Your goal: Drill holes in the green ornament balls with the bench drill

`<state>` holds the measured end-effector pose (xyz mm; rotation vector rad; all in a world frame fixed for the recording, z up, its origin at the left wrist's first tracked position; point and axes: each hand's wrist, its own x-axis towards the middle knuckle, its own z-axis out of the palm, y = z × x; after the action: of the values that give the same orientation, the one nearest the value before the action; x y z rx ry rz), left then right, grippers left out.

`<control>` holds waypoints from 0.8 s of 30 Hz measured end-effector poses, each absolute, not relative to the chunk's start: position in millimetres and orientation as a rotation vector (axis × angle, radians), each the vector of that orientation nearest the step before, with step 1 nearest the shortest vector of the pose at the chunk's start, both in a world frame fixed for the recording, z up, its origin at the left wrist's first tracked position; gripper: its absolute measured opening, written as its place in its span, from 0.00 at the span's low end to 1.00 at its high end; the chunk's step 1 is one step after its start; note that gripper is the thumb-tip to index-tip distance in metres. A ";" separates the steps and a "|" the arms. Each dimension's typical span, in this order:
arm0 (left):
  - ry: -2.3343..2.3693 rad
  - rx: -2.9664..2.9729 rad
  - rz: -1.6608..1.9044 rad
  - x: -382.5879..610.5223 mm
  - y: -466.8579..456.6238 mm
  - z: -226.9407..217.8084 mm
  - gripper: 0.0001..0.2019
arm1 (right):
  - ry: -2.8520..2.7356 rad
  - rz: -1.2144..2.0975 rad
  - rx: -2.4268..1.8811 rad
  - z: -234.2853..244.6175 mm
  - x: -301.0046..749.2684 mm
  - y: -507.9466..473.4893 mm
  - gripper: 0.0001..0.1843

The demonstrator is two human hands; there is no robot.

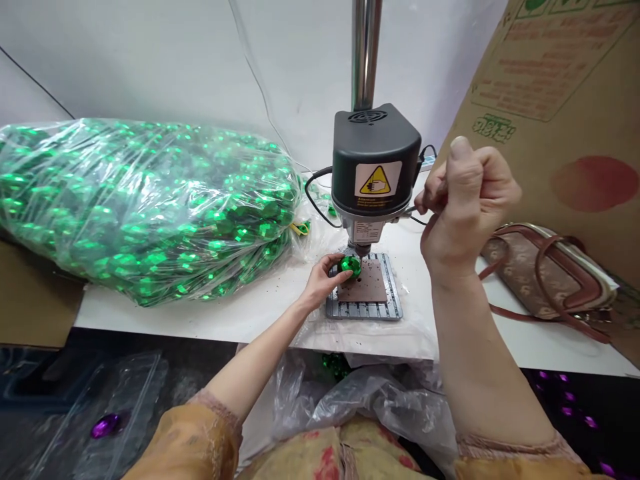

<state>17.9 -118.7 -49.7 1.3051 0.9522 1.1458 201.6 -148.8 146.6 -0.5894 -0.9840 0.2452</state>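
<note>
On the white table [225, 317], beside a clear bag of green faceted beads [150, 207], stands a small drill press [375, 160]. Your left hand [320, 280] pinches one green bead [350, 267] on the brown pad [373, 285] under the drill tip [359, 253]; your right hand [467, 197] is clenched around the feed lever [411, 212].

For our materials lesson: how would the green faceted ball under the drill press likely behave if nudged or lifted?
The green faceted ball is roundish, so it would probably roll on the flat drill plate unless the left hand steadies it; the right hand grips the lever. Its glossy facets suggest a slippery grip. It fits between fingertips, so likely light.
</note>
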 end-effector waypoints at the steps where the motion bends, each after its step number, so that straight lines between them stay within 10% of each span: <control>1: 0.959 1.336 1.146 17.9 -118.0 -51.9 0.30 | -0.993 0.232 -0.595 146.3 201.7 -148.7 0.27; 24: 0.929 1.639 1.113 31.3 -127.4 -49.1 0.31 | -0.974 0.264 -0.603 147.0 202.0 -149.4 0.29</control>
<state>31.3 -127.4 -49.1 1.6386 0.9294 1.1135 202.0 -149.4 147.0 -0.6033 -0.9739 0.2639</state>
